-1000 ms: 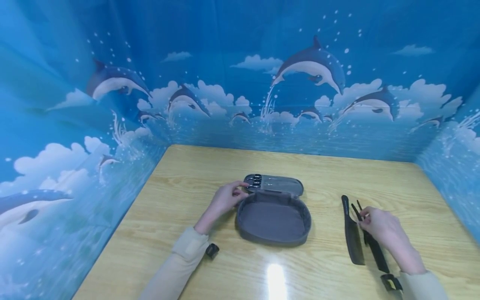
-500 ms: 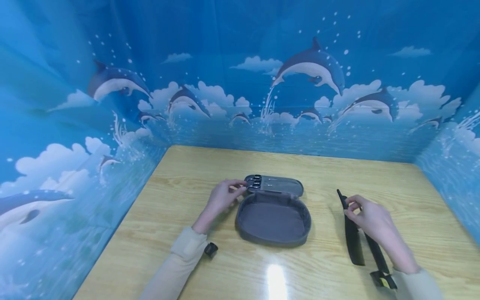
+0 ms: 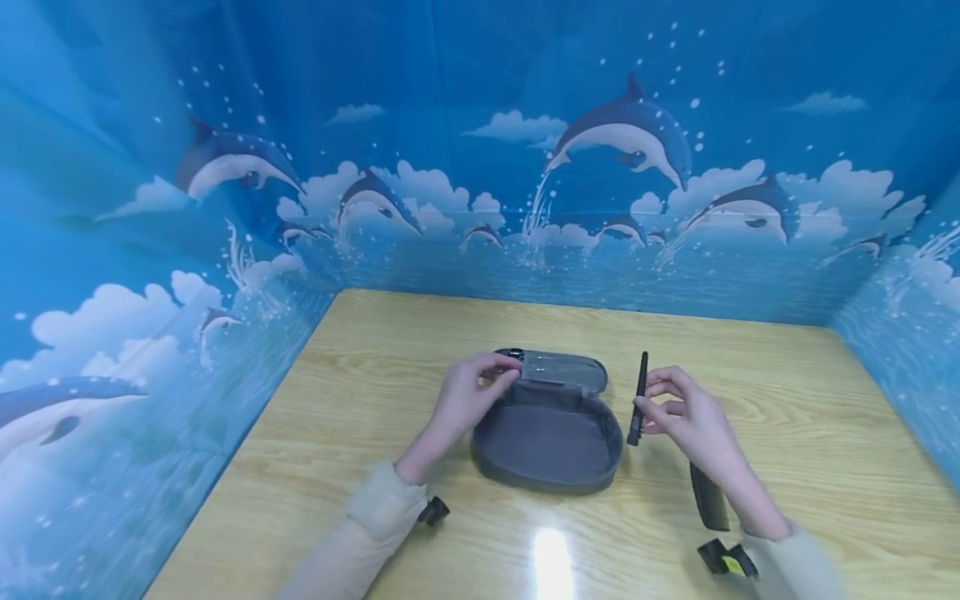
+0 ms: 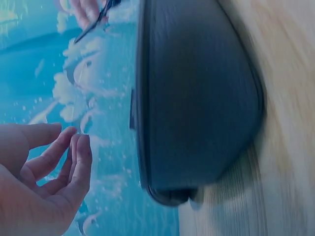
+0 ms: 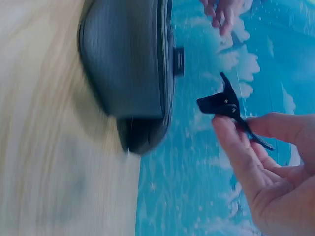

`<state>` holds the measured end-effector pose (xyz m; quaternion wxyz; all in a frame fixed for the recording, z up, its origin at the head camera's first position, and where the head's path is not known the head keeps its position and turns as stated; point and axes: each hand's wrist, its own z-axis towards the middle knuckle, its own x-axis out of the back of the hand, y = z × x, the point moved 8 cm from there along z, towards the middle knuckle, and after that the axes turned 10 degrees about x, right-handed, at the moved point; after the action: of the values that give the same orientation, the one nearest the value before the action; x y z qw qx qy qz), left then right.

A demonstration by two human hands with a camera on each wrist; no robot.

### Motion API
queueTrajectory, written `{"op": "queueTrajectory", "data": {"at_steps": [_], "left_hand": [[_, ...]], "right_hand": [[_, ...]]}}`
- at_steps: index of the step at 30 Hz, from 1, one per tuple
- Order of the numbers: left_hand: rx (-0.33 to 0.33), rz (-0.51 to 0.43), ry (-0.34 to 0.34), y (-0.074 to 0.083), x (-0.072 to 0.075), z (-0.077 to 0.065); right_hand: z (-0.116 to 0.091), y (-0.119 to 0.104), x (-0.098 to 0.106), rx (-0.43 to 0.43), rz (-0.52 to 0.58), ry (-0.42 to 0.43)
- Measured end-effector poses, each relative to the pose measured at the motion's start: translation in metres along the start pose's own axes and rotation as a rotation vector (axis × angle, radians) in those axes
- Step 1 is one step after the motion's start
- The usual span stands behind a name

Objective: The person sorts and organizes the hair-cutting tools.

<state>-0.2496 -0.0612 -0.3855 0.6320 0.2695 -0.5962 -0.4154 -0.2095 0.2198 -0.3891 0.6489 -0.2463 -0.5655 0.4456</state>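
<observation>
A blue backdrop [image 3: 450, 75] printed with dolphins and clouds rises behind and at the sides of a wood-grain table [image 3: 825, 392]. 2 pale sleeves, the left one [image 3: 352, 537] and the right one [image 3: 795, 571], reach in from the near side.

Near the table's middle sits a gray case [image 3: 547, 479], its long axis running left to right. The lid [image 3: 567, 372] lies folded back on the far side, its own length also left to right, the right end slightly nearer the person.

The left hand [image 3: 467, 397] is over the lid's left end, fingers loosely bent and gripping nothing; whether it touches the lid cannot be told. The right hand [image 3: 693, 421] is beyond the case's right end, pinching a black clip [image 5: 229, 105] between thumb and fingers.

A dark comb [image 3: 708, 498] lies on the table, partly hidden below the right hand and forearm, its visible end toward the person.

The clip is raised off the table, just beside the case. From the head, its narrow end points away from the person, leaning slightly right; its long axis runs near to far, roughly crosswise to the case's. The right wrist view shows it forked around a hinge.

Metal loops [image 3: 516, 355] show at the lid's left end.
</observation>
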Motion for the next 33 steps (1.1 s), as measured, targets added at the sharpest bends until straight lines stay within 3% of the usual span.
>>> {"op": "queueTrajectory", "data": {"at_steps": [6,14,20,24,33], "left_hand": [[-0.034,0.007,-0.085,0.015,-0.018,-0.01],[-0.027,-0.012,-0.187,0.018,-0.04,-0.019],[-0.024,-0.054,-0.247,0.022,-0.049,-0.023],[-0.033,-0.101,-0.258,0.021,-0.053,-0.023],[-0.082,-0.071,-0.223,0.024,-0.05,-0.024]], "right_hand": [[0.006,-0.013,-0.027,0.047,0.11,0.001],[0.004,-0.027,-0.06,0.166,0.241,-0.009],[0.002,-0.035,-0.065,0.283,0.339,0.031],[0.0,-0.039,-0.063,0.35,0.348,0.073],[-0.001,-0.037,-0.058,0.33,0.281,0.137]]}}
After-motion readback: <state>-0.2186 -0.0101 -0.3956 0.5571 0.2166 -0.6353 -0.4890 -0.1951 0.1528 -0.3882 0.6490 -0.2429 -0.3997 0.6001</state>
